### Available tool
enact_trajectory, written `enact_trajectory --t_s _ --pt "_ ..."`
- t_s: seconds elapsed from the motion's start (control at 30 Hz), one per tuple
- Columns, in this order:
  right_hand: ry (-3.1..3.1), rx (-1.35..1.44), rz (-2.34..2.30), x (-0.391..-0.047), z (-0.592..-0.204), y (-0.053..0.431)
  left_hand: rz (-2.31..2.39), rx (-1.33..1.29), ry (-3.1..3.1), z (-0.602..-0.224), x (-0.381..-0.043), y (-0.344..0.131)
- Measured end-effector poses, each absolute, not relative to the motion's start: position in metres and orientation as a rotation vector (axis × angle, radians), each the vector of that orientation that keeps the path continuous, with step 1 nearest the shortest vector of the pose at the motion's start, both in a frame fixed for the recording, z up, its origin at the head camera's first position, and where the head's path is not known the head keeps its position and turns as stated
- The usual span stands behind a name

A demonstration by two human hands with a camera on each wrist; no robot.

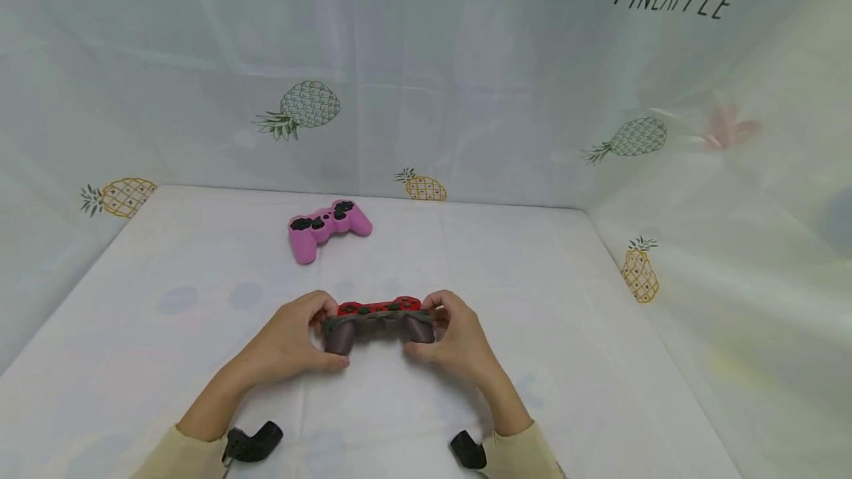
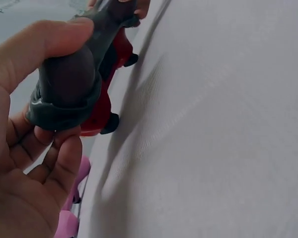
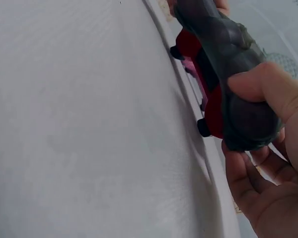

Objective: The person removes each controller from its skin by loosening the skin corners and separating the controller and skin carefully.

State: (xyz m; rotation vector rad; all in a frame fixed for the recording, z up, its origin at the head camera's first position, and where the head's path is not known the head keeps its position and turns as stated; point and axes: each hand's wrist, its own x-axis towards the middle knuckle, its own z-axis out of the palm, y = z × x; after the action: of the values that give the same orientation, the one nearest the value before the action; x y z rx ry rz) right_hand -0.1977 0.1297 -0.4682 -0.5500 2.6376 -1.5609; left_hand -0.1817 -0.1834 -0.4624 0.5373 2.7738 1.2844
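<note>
A red game controller [image 1: 378, 307] with dark buttons is held by both hands near the middle of the table. A dark grey-green, rubbery cover [image 3: 228, 37] lies around its handles and near side, with its edge bunched up. My left hand [image 1: 285, 338] grips the left end, thumb on the cover and fingers curled beneath, as the left wrist view shows. At the right end my right hand [image 1: 464, 335] grips in the same way, its thumb [image 3: 253, 84] pressing the cover. Much of the controller's red face is turned out of sight in both wrist views.
A pink game controller [image 1: 330, 226] with black buttons lies farther back, left of centre. White cloth covers the table [image 1: 566, 361]. A pineapple-print curtain [image 1: 466, 94] rises along the back and sides. Black wrist mounts [image 1: 254, 443] stick out from the cuffs.
</note>
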Motion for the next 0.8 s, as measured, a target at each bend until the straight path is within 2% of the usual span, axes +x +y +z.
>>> enact_trajectory --t_s 0.37,0.8 --pt "2.702 -0.504 -1.481 -0.1969 -0.4675 0.1263 1.379 0.490 2.708 -0.4622 -0.1832 -0.1835" --pt "2.728 -0.479 -1.434 -0.1976 -0.4679 0.1246 1.332 0.554 2.768 -0.4654 -0.1842 -0.1818"
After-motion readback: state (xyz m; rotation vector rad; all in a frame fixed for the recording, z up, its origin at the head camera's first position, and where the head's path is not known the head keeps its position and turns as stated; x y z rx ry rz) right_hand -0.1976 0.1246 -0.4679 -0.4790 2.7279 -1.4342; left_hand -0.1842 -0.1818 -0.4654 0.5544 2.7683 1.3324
